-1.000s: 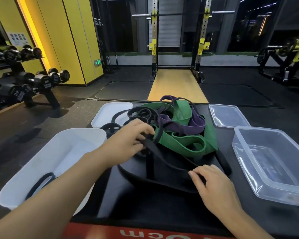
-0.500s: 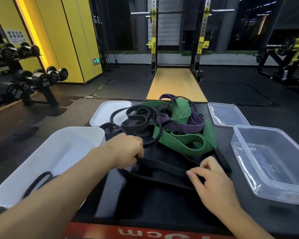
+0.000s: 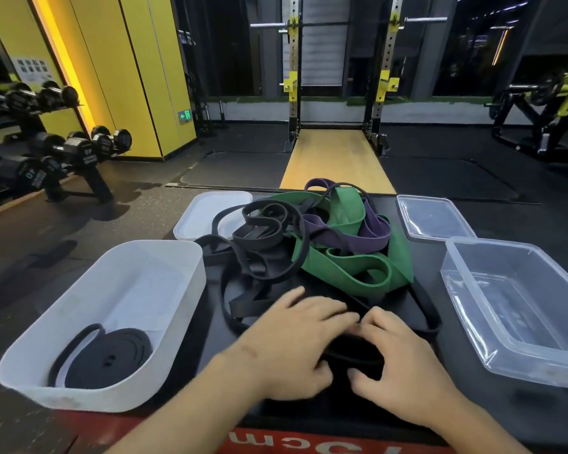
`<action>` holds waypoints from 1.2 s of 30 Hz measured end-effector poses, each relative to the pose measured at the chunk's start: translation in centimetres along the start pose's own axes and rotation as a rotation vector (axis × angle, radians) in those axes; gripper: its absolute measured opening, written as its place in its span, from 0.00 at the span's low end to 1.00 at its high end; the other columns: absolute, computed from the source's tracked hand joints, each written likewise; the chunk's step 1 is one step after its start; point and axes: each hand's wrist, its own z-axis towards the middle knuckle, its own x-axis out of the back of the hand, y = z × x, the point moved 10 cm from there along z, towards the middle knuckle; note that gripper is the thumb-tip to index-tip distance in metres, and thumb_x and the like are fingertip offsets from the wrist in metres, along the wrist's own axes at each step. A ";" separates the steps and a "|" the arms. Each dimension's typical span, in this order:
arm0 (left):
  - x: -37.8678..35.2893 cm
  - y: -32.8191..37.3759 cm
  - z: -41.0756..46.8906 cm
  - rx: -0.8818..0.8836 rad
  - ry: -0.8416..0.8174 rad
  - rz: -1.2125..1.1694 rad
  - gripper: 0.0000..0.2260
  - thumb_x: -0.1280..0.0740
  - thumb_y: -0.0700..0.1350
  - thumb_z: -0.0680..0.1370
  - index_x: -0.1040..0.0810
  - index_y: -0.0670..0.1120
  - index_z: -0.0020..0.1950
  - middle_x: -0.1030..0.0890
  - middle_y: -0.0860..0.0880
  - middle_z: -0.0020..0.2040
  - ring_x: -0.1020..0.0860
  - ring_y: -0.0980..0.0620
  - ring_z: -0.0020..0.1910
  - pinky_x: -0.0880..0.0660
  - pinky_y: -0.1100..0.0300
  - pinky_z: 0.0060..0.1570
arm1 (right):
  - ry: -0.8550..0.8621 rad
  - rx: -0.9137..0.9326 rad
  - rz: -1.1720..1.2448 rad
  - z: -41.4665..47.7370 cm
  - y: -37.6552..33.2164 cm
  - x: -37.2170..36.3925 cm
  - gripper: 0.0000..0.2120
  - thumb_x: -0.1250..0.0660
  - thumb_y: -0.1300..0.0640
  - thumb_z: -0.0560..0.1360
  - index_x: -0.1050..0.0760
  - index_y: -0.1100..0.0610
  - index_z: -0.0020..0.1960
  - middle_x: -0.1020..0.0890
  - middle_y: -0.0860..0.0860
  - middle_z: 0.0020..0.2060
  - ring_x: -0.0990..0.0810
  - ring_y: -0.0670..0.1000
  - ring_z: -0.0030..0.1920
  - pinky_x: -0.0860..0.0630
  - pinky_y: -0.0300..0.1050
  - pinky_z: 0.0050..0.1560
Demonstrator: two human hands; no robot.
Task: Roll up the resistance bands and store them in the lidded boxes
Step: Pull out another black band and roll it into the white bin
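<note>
A tangle of resistance bands lies on the black platform: thin black bands (image 3: 263,234), a wide green band (image 3: 351,267) and a purple band (image 3: 358,234). My left hand (image 3: 295,342) and my right hand (image 3: 397,355) meet at the near edge of the pile, both holding a wide black band (image 3: 351,350) with thumbs under and fingers over it. A white box (image 3: 177,257) on the left holds one rolled black band (image 3: 109,358). A clear box (image 3: 466,290) stands on the right with nothing in it.
A white lid (image 3: 197,217) lies behind the white box and a clear lid (image 3: 433,217) behind the clear box. A dumbbell rack (image 3: 46,158) stands far left, a squat rack (image 3: 341,77) straight ahead. The platform's red front edge (image 3: 309,444) is near me.
My left hand has come down and right from the thin black bands to meet my right hand on the wide black band. The rolled band in the white box is in fuller view.
</note>
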 end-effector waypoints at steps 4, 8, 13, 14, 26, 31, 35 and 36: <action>-1.8 0.0 0.5 -0.055 0.151 -0.029 0.22 0.40 0.51 0.84 0.35 0.55 0.79 0.25 0.56 0.66 0.28 0.55 0.66 0.37 0.52 0.74 | 0.045 0.002 0.100 0.1 0.1 0.3 0.19 0.37 0.44 0.67 0.18 0.42 0.55 0.26 0.35 0.49 0.24 0.40 0.53 0.29 0.32 0.48; -1.8 -1.1 -0.9 -0.067 0.300 -0.058 0.14 0.41 0.50 0.83 0.24 0.57 0.68 0.22 0.59 0.50 0.26 0.58 0.47 0.29 0.62 0.49 | 0.075 0.035 0.206 0.3 0.4 0.2 0.13 0.32 0.48 0.71 0.18 0.39 0.54 0.20 0.34 0.49 0.21 0.43 0.53 0.24 0.39 0.53; -1.2 -2.3 -2.4 -0.007 0.472 -0.034 0.13 0.33 0.48 0.78 0.16 0.55 0.61 0.21 0.59 0.44 0.26 0.59 0.42 0.27 0.61 0.41 | 0.097 -0.020 0.263 1.0 2.0 -0.4 0.14 0.21 0.51 0.72 0.18 0.39 0.55 0.19 0.35 0.51 0.22 0.46 0.51 0.25 0.40 0.50; -1.0 -2.3 -2.5 0.008 0.496 -0.043 0.12 0.32 0.48 0.77 0.16 0.55 0.59 0.20 0.59 0.44 0.26 0.58 0.42 0.26 0.60 0.41 | 0.098 -0.014 0.269 1.2 1.8 -0.4 0.14 0.21 0.52 0.72 0.17 0.39 0.54 0.19 0.36 0.50 0.22 0.47 0.51 0.25 0.39 0.49; -1.7 -3.3 -2.1 0.232 0.532 -0.282 0.10 0.34 0.56 0.78 0.16 0.60 0.57 0.16 0.65 0.50 0.20 0.65 0.49 0.25 0.71 0.47 | 0.219 0.021 0.329 2.4 1.0 -0.4 0.19 0.25 0.59 0.70 0.19 0.42 0.56 0.20 0.38 0.52 0.20 0.47 0.53 0.26 0.34 0.53; -1.9 -3.1 -2.0 0.168 0.496 -0.302 0.11 0.31 0.56 0.77 0.16 0.60 0.58 0.16 0.67 0.53 0.21 0.67 0.54 0.31 0.75 0.54 | 0.217 0.010 0.315 2.4 1.0 -0.5 0.19 0.25 0.61 0.69 0.18 0.45 0.57 0.22 0.39 0.50 0.21 0.46 0.49 0.27 0.32 0.48; -2.1 -3.0 -1.9 0.164 0.447 -0.330 0.15 0.29 0.57 0.76 0.20 0.62 0.62 0.17 0.67 0.55 0.23 0.68 0.55 0.29 0.73 0.56 | 0.147 0.074 0.385 2.5 -0.1 -0.4 0.23 0.27 0.70 0.69 0.16 0.48 0.58 0.19 0.38 0.52 0.19 0.45 0.52 0.26 0.31 0.52; -2.1 -2.9 -1.9 0.164 0.436 -0.335 0.14 0.29 0.56 0.76 0.22 0.62 0.62 0.18 0.67 0.55 0.23 0.68 0.56 0.29 0.71 0.57 | 0.124 0.082 0.388 2.5 -0.3 -0.5 0.23 0.28 0.70 0.69 0.16 0.47 0.57 0.19 0.38 0.53 0.19 0.46 0.52 0.25 0.32 0.52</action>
